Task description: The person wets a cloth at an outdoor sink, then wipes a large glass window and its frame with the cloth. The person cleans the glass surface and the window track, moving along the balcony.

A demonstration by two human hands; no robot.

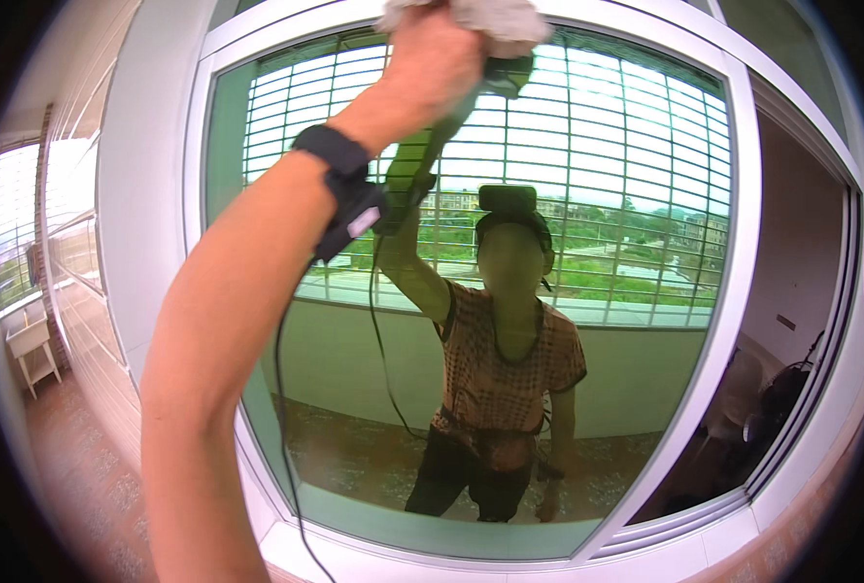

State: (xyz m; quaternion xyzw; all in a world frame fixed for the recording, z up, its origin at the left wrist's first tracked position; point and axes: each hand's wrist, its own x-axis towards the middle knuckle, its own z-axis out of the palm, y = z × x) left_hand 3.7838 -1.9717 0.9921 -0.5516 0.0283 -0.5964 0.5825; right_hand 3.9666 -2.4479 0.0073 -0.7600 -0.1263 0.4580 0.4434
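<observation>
My left hand (439, 62) is raised high at the top of the view and grips a crumpled white cloth (503, 25). The cloth is at the upper part of a tinted window pane (351, 364), and its dark reflection shows just below it. A black strap with a small device (348, 193) is around my left wrist, and a thin black cable (280, 386) runs down from it. My right hand is out of direct view; only its reflection appears in the glass, hanging low at my side.
A white window frame (738, 240) surrounds the pane. On the right, an opening in the sliding window shows a dim room with dark items (785, 393) inside. Below runs a pale tiled sill (701, 550). A utility sink (29, 339) stands far left on the patterned floor (86, 466).
</observation>
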